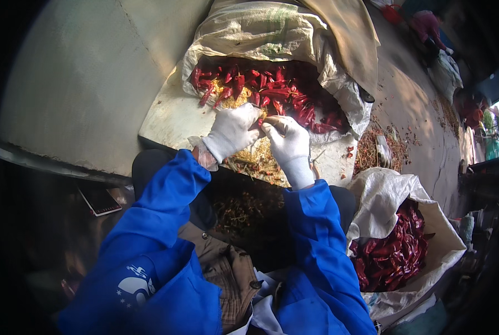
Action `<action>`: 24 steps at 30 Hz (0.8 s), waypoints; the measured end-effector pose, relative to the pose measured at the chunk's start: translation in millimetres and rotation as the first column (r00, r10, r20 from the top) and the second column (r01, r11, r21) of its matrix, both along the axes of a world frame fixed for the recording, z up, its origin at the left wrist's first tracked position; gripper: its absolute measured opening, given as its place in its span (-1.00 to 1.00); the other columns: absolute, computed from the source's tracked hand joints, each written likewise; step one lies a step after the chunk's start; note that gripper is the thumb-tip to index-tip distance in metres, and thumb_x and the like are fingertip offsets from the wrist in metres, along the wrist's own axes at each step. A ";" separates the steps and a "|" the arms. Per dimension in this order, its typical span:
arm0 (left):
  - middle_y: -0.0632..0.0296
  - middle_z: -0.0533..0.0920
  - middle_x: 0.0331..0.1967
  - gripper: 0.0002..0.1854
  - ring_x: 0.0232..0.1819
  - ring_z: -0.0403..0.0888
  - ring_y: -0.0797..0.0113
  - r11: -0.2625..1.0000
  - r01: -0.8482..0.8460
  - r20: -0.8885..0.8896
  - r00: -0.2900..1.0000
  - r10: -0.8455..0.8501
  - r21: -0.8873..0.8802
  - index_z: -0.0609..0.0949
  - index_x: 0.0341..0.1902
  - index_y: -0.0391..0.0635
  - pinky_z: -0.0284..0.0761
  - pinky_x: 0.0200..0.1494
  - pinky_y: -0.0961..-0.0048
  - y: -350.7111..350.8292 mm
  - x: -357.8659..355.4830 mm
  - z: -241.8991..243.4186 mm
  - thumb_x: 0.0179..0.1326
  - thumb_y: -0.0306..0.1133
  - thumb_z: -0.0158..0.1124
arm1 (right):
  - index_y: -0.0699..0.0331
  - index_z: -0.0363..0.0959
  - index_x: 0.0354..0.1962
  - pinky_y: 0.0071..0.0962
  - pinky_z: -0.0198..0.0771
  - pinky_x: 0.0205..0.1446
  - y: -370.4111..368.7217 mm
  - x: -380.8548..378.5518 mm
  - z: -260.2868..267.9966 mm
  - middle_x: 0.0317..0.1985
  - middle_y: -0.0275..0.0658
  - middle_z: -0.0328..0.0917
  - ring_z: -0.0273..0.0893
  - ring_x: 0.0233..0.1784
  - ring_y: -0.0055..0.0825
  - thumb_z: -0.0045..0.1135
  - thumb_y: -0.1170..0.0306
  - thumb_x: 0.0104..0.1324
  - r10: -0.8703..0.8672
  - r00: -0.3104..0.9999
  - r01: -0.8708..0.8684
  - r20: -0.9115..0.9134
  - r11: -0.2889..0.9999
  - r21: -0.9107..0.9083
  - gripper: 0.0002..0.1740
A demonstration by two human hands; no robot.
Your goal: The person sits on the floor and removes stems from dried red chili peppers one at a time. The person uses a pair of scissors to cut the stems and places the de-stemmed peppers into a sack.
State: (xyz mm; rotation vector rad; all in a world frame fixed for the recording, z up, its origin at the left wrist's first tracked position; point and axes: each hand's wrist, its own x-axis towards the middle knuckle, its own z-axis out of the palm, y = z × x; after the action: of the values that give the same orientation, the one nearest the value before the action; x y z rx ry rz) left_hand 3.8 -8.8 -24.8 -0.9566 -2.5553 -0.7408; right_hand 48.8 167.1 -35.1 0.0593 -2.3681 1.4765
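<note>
My left hand [234, 130], in a white knit glove, is closed around a small red dried chili pepper [260, 122], mostly hidden by the fingers. The gloved fingertips of my right hand [289, 140] pinch at the same pepper from the other side. Just beyond both hands, dried red chilies [276, 93] spill from the mouth of a white woven sack [249, 35] lying on a pale board [165, 119]. Yellow chili seeds [237, 99] are scattered among the peppers, and more seeds and stem bits lie beneath my hands.
At right stands an open white sack [442, 251] holding dried chilies [394, 251]. A loose white glove [383, 151] rests on a heap of stems [366, 155]. A dark flat rectangular object [100, 201] is at left. Another person [428, 27] bends over a sack [446, 75] far right.
</note>
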 end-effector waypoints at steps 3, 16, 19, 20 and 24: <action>0.14 0.65 -0.24 -0.60 -0.21 0.68 0.10 0.998 -0.007 0.077 0.997 0.011 -0.057 0.67 -0.06 -0.08 0.61 -0.16 0.23 -4.7 2.9 8.9 0.01 -0.24 0.48 | 0.29 0.73 -0.20 -0.44 0.57 -0.08 -8.4 -0.4 1.7 -0.26 -0.12 0.72 0.72 -0.20 -0.31 0.35 0.46 0.25 0.016 0.999 -0.019 -0.052 0.998 -0.066 -0.83; -0.02 0.65 -0.37 -0.68 -0.25 0.67 -0.06 0.990 0.070 0.314 0.943 -0.106 0.124 0.61 -0.24 -0.16 0.54 -0.22 0.15 -24.5 -0.6 -7.0 0.28 -0.11 0.37 | 0.34 0.69 -0.21 -0.52 0.53 -0.13 -30.0 1.6 9.4 -0.31 -0.19 0.72 0.68 -0.25 -0.50 0.30 0.58 0.29 0.031 0.983 -0.037 -0.183 0.999 -0.031 -0.89; 0.01 0.61 -0.46 -0.67 -0.37 0.63 0.03 0.965 0.145 0.324 0.922 -0.213 0.219 0.57 -0.33 -0.19 0.50 -0.30 0.22 -30.0 -1.8 -6.4 0.27 -0.16 0.41 | 0.44 0.67 -0.17 -0.61 0.52 -0.09 -28.5 3.5 9.6 -0.28 -0.29 0.74 0.64 -0.22 -0.66 0.29 0.56 0.36 0.116 0.990 -0.057 0.081 0.849 -0.525 -0.88; 0.02 0.60 -0.48 -0.67 -0.41 0.62 0.08 0.954 0.158 0.345 0.907 -0.242 0.255 0.57 -0.35 -0.19 0.49 -0.32 0.24 -31.6 -1.8 -6.0 0.26 -0.17 0.43 | 0.45 0.67 -0.17 -0.61 0.52 -0.07 -27.1 4.2 10.4 -0.27 -0.28 0.75 0.64 -0.22 -0.65 0.28 0.55 0.37 0.126 0.987 -0.054 0.102 0.849 -0.526 -0.87; 0.10 0.55 -0.56 -0.66 -0.51 0.50 0.31 0.920 0.171 0.390 0.867 -0.311 0.352 0.55 -0.41 -0.21 0.44 -0.39 0.35 -35.0 -1.5 -4.7 0.25 -0.24 0.49 | 0.46 0.67 -0.16 -0.59 0.52 -0.04 -20.1 8.0 14.3 -0.28 -0.27 0.75 0.64 -0.22 -0.64 0.26 0.48 0.40 0.145 0.968 -0.023 0.203 0.862 -0.507 -0.83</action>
State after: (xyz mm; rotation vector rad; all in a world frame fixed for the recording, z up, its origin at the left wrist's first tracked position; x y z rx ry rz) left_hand 2.3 -43.8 -29.5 -1.1198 -2.5803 -1.5397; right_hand 56.8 146.9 -20.8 -0.1509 -2.0836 2.2079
